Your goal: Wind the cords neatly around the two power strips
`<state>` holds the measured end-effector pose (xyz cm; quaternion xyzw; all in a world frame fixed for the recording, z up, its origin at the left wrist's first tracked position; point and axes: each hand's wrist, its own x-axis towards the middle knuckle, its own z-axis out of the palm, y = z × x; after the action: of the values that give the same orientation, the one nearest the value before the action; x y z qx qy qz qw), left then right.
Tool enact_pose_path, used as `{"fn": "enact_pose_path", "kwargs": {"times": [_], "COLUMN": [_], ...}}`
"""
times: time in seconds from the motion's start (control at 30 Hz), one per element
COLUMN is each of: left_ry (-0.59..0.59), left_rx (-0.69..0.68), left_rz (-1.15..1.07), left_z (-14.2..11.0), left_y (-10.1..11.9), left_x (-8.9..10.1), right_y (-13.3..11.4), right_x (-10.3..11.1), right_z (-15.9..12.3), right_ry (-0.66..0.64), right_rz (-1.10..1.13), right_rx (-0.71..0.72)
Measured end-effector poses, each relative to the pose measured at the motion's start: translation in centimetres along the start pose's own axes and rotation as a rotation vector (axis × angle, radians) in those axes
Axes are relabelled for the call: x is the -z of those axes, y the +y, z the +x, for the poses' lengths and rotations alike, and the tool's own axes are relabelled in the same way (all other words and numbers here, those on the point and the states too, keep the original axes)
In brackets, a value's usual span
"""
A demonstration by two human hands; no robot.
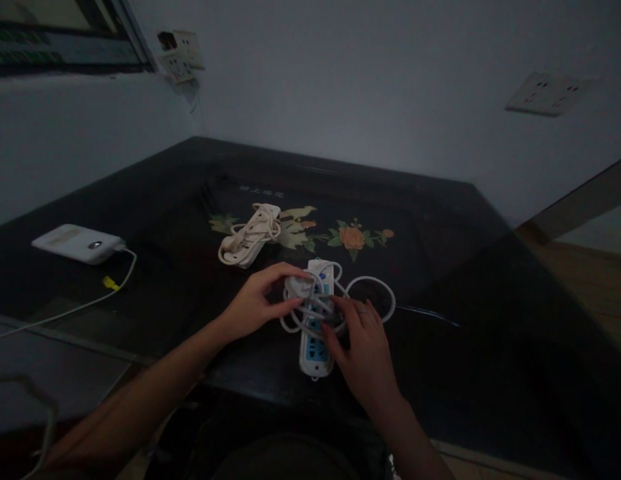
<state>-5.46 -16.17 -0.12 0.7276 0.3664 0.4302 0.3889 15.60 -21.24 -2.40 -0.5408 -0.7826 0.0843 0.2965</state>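
A white power strip with blue socket panels point(316, 350) lies lengthwise before me on the dark table. Its white cord point(393, 300) is looped loosely over the middle of the strip, with one loop spreading out to the right. At the strip's left side, the thumb and fingers of my left hand point(253, 303) close around the white plug point(299, 287). My right hand point(363, 340) is on the other side, its thumb and fingers pinching the looped cord over the sockets. The fingers partly cover the cord.
A second power strip point(250, 237), wrapped in its own cord, lies farther back on the black table point(440, 247) with printed flowers. To the left is a white power bank point(77, 243) with a cable point(65, 317) and a yellow tag point(111, 283). Wall sockets point(545, 93) are at the back.
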Motion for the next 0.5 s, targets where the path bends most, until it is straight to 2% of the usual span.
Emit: {"fn": "enact_pose_path", "kwargs": {"times": [0.13, 0.3, 0.5], "left_ry": [0.195, 0.442, 0.573], "left_rx": [0.155, 0.256, 0.288], "left_rz": [-0.242, -0.496, -0.496], "left_z": [-0.3, -1.1, -1.7], "left_y": [-0.7, -1.5, -1.2], "left_x": [1.9, 4.5, 6.7], "right_y": [0.8, 1.6, 2.9], "right_x": [0.4, 1.1, 2.3], "right_z": [-0.3, -0.5, -0.4], "right_ry": [-0.007, -0.031, -0.056], "right_rz": [-0.039, -0.095, -0.174], "right_rx": [0.035, 0.095, 0.148]}}
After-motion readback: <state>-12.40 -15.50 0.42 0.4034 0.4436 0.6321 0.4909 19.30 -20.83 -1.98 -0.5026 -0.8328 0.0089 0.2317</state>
